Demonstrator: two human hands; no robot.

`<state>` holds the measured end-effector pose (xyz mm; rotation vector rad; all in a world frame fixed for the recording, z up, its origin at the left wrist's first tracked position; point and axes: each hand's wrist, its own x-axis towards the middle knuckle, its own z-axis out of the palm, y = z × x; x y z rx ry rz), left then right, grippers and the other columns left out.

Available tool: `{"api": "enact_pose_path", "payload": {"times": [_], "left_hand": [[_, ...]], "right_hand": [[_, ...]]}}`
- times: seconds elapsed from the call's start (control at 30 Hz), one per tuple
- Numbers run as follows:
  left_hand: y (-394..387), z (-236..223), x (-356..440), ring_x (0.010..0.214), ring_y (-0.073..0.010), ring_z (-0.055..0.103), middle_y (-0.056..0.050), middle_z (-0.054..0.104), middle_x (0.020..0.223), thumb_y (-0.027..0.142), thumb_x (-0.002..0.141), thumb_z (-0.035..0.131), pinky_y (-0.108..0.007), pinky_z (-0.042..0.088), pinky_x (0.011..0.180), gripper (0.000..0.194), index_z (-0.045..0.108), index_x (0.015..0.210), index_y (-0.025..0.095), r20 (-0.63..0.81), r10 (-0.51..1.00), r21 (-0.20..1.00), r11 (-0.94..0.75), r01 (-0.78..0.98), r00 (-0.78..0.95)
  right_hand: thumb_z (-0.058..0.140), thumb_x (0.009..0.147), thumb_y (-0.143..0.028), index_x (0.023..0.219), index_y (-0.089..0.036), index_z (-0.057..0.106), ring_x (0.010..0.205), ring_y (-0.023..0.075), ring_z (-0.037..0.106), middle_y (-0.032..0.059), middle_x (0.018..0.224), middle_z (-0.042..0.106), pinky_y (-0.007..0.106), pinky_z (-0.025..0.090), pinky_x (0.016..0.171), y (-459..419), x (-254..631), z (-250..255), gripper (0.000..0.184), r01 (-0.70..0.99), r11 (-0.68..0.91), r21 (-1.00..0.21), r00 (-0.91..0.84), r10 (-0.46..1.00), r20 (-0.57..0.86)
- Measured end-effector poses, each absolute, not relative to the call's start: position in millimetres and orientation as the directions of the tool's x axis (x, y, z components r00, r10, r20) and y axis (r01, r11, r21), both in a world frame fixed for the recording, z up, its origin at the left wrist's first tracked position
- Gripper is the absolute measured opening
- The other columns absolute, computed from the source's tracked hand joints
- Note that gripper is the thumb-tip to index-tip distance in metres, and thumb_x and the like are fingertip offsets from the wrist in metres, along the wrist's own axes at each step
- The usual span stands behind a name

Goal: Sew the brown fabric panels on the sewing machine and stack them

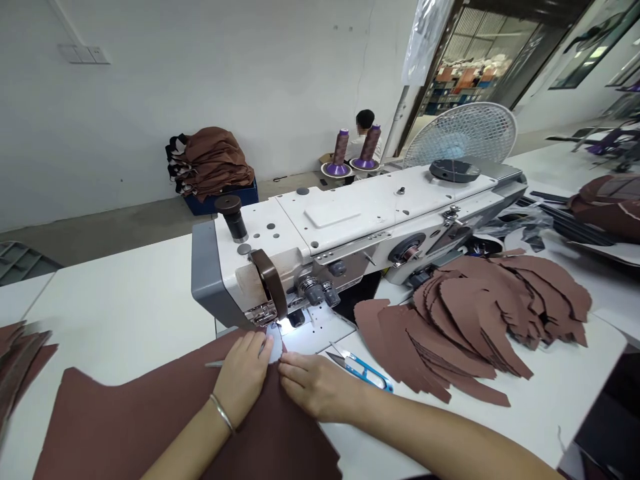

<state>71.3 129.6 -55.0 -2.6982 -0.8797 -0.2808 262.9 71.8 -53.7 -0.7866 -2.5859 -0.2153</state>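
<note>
A large brown sheet (125,420), like leather or fabric, lies on the table with its far edge under the head of a white sewing machine (345,207). My left hand (245,377) presses on it near the needle, its fingers curled around a thin pointed metal tool (215,364) that sticks out to the left. Close on the right, my right hand (313,387) pinches the sheet's edge. A light-coloured patch (275,343) shows between the hands, below the lit needle area. Blue-handled thread snips (363,369) lie just beyond my right wrist.
Stacked curved brown pieces (465,313) lie on the right; more brown pieces (25,367) at the left edge. Behind the machine are two thread cones (340,150), a fan (460,137) and a seated person (363,133). A blue crate (223,199) holds a brown pile by the wall.
</note>
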Motion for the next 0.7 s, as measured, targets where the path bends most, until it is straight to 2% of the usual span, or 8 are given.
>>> {"api": "enact_pose_path", "payload": {"times": [0.2, 0.37, 0.5, 0.57, 0.7], "left_hand": [[142, -54, 65, 0.081, -0.0211, 0.056, -0.011, 0.063, 0.096, 0.007, 0.088, 0.038, -0.033, 0.049, 0.070, 0.031, 0.062, 0.107, 0.012, 0.284, 0.499, -0.238, -0.791, 0.564, 0.819], [149, -55, 63, 0.078, -0.0209, 0.059, -0.012, 0.066, 0.096, 0.008, 0.090, 0.035, -0.033, 0.048, 0.068, 0.033, 0.063, 0.106, 0.012, 0.294, 0.471, -0.262, -0.797, 0.545, 0.831], [155, -57, 61, 0.083, -0.0221, 0.061, -0.014, 0.067, 0.096, 0.010, 0.091, 0.031, -0.035, 0.048, 0.073, 0.034, 0.062, 0.107, 0.009, 0.331, 0.392, -0.279, -0.828, 0.486, 0.859], [157, -56, 60, 0.083, -0.0213, 0.061, -0.013, 0.067, 0.097, 0.010, 0.091, 0.030, -0.034, 0.047, 0.073, 0.035, 0.061, 0.106, 0.010, 0.309, 0.390, -0.267, -0.840, 0.472, 0.868], [159, -50, 63, 0.078, -0.0207, 0.061, -0.011, 0.066, 0.093, 0.010, 0.091, 0.029, -0.034, 0.046, 0.067, 0.036, 0.062, 0.103, 0.013, 0.171, 0.477, -0.179, -0.845, 0.504, 0.862]], "right_hand": [[0.038, 0.090, -0.006, 0.091, -0.002, 0.062, 0.098, 0.0244, 0.061, 0.0176, 0.095, 0.064, 0.037, 0.043, 0.101, 73, 260, -54, 0.025, 0.559, 0.827, 0.063, -0.724, 0.450, 0.523], [0.039, 0.090, -0.006, 0.096, 0.001, 0.062, 0.101, 0.0267, 0.060, 0.0187, 0.099, 0.064, 0.041, 0.040, 0.105, 74, 259, -55, 0.025, 0.565, 0.823, 0.062, -0.731, 0.464, 0.501], [0.037, 0.091, -0.006, 0.099, 0.000, 0.061, 0.104, 0.0254, 0.060, 0.0194, 0.103, 0.064, 0.041, 0.039, 0.107, 75, 260, -59, 0.026, 0.573, 0.816, 0.069, -0.736, 0.476, 0.482], [0.036, 0.092, -0.007, 0.101, 0.000, 0.060, 0.106, 0.0251, 0.059, 0.0194, 0.106, 0.063, 0.040, 0.038, 0.108, 77, 260, -62, 0.027, 0.580, 0.811, 0.078, -0.738, 0.482, 0.472], [0.035, 0.092, -0.007, 0.102, 0.000, 0.061, 0.108, 0.0259, 0.058, 0.0191, 0.107, 0.064, 0.041, 0.037, 0.109, 81, 260, -67, 0.028, 0.584, 0.807, 0.083, -0.737, 0.485, 0.470]]}}
